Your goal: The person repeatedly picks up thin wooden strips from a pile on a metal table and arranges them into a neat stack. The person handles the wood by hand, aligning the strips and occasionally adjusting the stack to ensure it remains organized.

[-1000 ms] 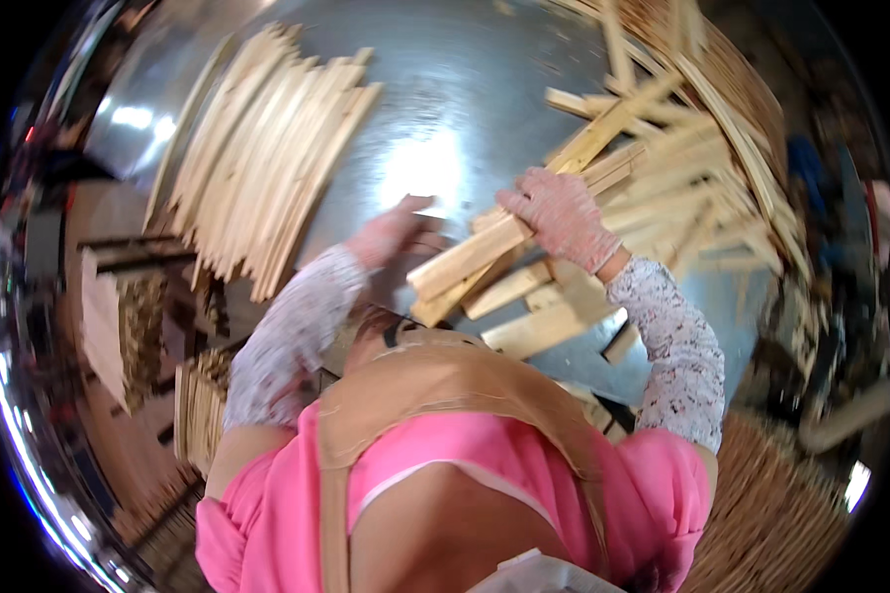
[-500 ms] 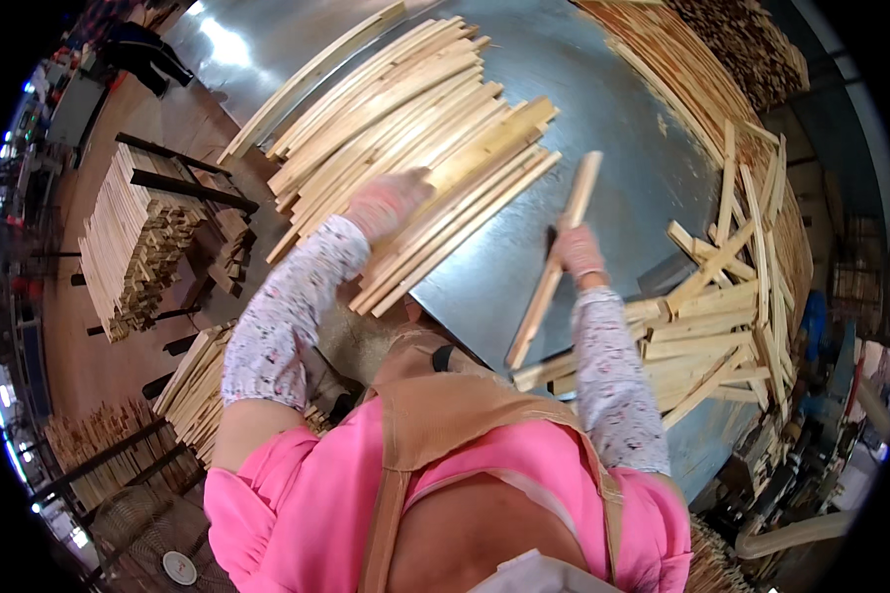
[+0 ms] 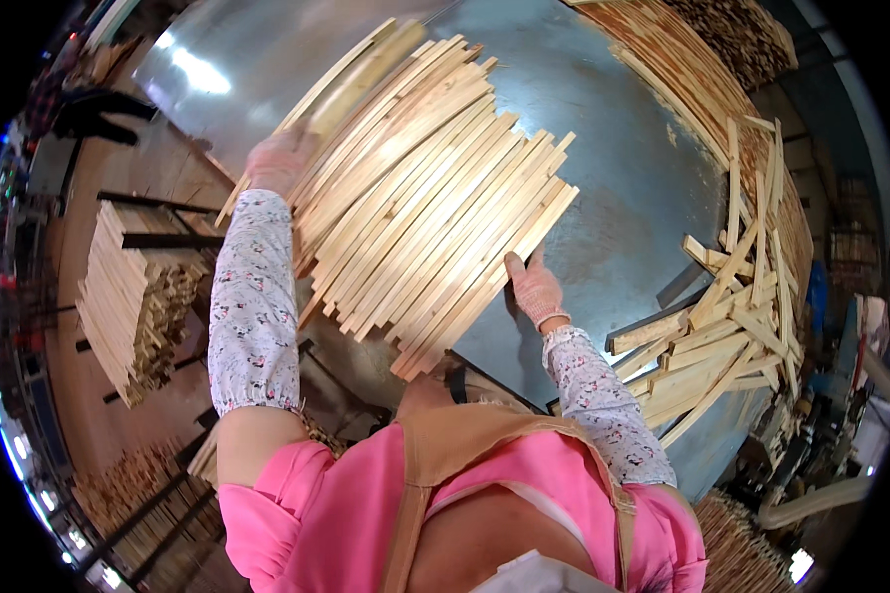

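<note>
My left hand (image 3: 279,161), blurred by motion, is at the far left of the row of wooden strips. It appears closed on a smeared, yellowish wooden board (image 3: 374,71), which slants over the row's left side. Many pale wooden strips (image 3: 435,212) lie side by side on the metal table (image 3: 603,227), their ends uneven. At the row's right edge is my right hand (image 3: 537,289), its thumb touching the outermost strip (image 3: 494,280). The thumb and forefinger stand apart, and the other fingers are partly hidden. Both hands wear pale, thin gloves.
A jumbled pile of wooden pieces (image 3: 707,346) covers the table's right side. Beyond it, long strips (image 3: 682,84) are stacked along the edge. Bundled strips on a black rack (image 3: 133,287) stand to the left. Another person's dark-clothed legs (image 3: 104,114) show at the upper left.
The strip from my right hand now seems to lie at the row's right edge. My left hand has moved left and away from me with the yellowish board. The row sits farther right.
</note>
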`<state>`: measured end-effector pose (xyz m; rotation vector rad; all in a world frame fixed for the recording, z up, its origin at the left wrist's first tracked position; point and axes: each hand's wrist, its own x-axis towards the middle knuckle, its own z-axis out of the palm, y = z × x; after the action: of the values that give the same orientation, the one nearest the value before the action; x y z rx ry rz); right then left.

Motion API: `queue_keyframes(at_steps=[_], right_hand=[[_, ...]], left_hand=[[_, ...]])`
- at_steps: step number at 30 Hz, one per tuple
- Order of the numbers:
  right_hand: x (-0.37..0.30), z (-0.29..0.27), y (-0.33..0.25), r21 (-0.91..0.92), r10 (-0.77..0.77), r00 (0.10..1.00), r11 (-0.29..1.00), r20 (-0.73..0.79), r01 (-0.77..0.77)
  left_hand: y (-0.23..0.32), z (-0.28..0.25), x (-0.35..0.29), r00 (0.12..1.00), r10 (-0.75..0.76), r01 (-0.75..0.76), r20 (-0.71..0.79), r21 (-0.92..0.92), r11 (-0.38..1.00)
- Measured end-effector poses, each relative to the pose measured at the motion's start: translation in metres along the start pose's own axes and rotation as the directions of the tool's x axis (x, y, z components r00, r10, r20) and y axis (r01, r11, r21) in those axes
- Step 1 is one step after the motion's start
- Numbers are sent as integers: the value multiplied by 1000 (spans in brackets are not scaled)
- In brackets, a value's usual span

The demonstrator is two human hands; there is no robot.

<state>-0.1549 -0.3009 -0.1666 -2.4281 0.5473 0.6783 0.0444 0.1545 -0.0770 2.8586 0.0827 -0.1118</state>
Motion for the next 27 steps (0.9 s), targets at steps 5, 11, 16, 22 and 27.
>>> queue_keyframes(at_steps=[5, 11, 16, 22, 27], right_hand=[[-7, -15, -5, 74, -89, 995, 994, 49, 85], [-9, -30, 61, 103, -76, 996, 992, -37, 79], [-6, -154, 169, -105, 53, 817, 985, -574, -138], [37, -255, 342, -15, 281, 443, 831, -852, -556], [9, -244, 350, 49, 342, 636, 901, -692, -431]], left_hand=[[-116, 49, 63, 975, 111, -47, -191, 314, 948], [-52, 72, 74, 989, -81, 25, 125, 399, 916], [-16, 63, 46, 971, 48, 53, -235, 403, 914], [283, 104, 13, 803, 559, -581, -206, -63, 811], [520, 229, -70, 728, 684, -602, -36, -510, 614]])
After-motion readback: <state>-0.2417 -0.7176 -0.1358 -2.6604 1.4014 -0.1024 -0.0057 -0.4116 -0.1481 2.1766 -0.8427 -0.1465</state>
